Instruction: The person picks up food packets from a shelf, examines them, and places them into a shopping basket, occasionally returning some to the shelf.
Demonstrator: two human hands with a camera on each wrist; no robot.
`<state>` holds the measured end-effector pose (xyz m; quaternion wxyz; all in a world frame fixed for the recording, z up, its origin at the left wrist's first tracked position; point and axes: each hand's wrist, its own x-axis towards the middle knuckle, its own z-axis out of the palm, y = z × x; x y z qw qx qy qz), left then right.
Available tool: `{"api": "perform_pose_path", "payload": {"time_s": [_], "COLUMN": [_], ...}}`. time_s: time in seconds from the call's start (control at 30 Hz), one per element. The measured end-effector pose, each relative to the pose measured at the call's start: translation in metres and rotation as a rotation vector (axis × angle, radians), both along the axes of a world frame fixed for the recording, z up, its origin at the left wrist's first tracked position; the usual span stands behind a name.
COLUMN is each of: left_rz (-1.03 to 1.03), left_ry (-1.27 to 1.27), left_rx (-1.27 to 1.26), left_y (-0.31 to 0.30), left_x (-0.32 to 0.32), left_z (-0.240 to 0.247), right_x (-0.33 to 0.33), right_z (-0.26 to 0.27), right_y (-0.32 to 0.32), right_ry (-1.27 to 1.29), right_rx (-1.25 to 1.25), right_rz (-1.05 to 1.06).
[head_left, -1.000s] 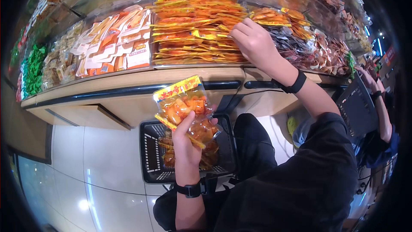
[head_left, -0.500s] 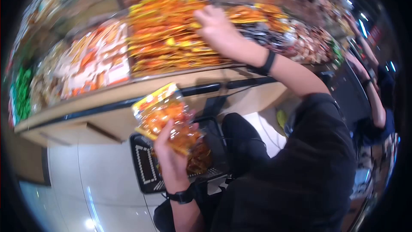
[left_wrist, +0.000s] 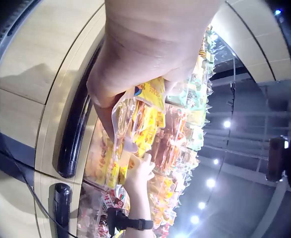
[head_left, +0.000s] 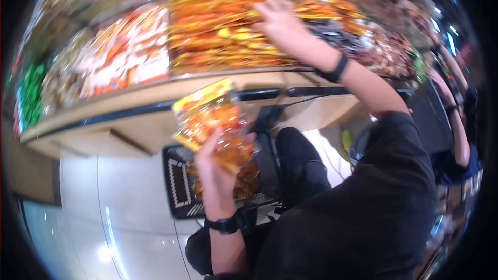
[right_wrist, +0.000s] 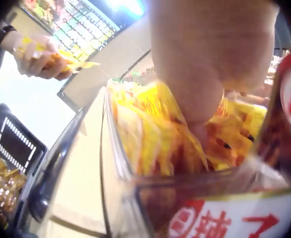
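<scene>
My left hand [head_left: 215, 173] grips clear snack packets with yellow headers [head_left: 206, 116], thumb across their front, above the basket. Reddish-orange pieces show through the plastic. At the shelf, my right hand [head_left: 284, 23] is at the right side of a tall stack of yellow and orange snack packets [head_left: 212, 44]. In the right wrist view its fingers [right_wrist: 197, 111] reach down among the upright packet edges in a clear bin. The fingertips are hidden there, and I cannot tell whether they pinch a packet.
Below stands a black shopping basket [head_left: 170, 176] with packets inside. White and orange packets [head_left: 129, 57] fill the bin to the left; dark packets [head_left: 332, 36] lie to the right. A black rail [head_left: 150, 114] runs along the wooden shelf front. Another person's arm [head_left: 459, 132] is at far right.
The view swings right, then partly back. My right hand shifts a little left and up over the stack. The left hand keeps hold of its packets.
</scene>
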<state>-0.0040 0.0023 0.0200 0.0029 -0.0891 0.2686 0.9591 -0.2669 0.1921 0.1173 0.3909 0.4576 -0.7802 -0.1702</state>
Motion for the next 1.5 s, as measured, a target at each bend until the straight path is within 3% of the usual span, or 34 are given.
{"api": "perform_pose_path", "payload": {"time_s": [0.13,0.2,0.27,0.4,0.5,0.63,0.77,1.03,1.07,1.1,1.13,1.2,1.23,1.27,1.33,1.37,1.4,1.47,1.5], "left_rz": [0.037,0.03,-0.001,-0.003,0.011,0.018,-0.007,0.205,0.208,0.134,0.059,0.027,-0.031,-0.089,-0.076,-0.15,-0.225,-0.15,-0.124], "left_ry": [0.023,0.076,0.086,-0.016,-0.019,-0.014,-0.052,0.014,0.013,0.046,0.076,0.089,0.101,0.115,0.058,0.039,0.021,-0.012,-0.034], "left_rx": [0.013,0.04,0.055,0.029,-0.003,-0.121,-0.051,-0.154,-0.158,0.0,0.16,0.139,0.186,0.232,0.19,0.221,0.252,0.112,-0.026], "left_y": [0.004,0.006,0.007,0.009,0.014,0.015,0.012,0.008,0.006,0.003,0.002,0.002,0.004,0.007,0.011,0.009,0.009,0.016,0.016], "left_x": [-0.003,-0.003,-0.005,-0.006,-0.003,-0.001,0.0,0.002,0.003,0.004,0.006,0.009,0.012,0.013,0.014,0.015,0.013,0.01,0.008], "left_z": [-0.008,-0.008,-0.009,-0.01,-0.006,-0.004,-0.007,-0.007,-0.006,-0.004,-0.003,-0.001,0.002,0.004,0.001,-0.007,-0.005,0.005,0.001], "right_x": [0.055,0.101,0.134,0.159,0.159,0.154,0.155,0.163,0.167,0.17,0.172,0.173,0.163,0.155,0.144,0.142,0.144,0.153,0.153], "right_z": [0.015,0.02,0.001,-0.032,-0.029,-0.033,-0.035,-0.019,-0.011,-0.008,-0.009,-0.007,-0.007,-0.004,0.001,0.006,0.014,0.028,0.019], "right_y": [0.0,-0.008,-0.017,-0.023,-0.023,-0.017,-0.011,-0.002,0.0,0.001,-0.003,-0.015,-0.014,-0.014,-0.017,-0.019,-0.016,-0.012,-0.016], "right_ry": [0.038,-0.175,-0.711,-1.749,-1.863,-1.878,-1.886,-1.941,-2.123,-2.304,-2.307,-1.978,-1.779,-1.776,-1.243,-1.082,-1.071,-1.276,-1.427], "right_rx": [-0.129,-0.324,-0.673,-0.892,-0.924,-0.955,-0.982,-0.958,-0.979,-0.997,-1.0,-1.07,-0.838,-0.842,-0.384,-0.339,-0.343,-0.342,-0.577], "right_rz": [0.036,0.157,0.184,0.102,0.079,0.065,0.015,-0.002,0.068,0.14,0.14,0.576,0.626,0.625,0.705,0.753,0.747,0.384,0.421]}}
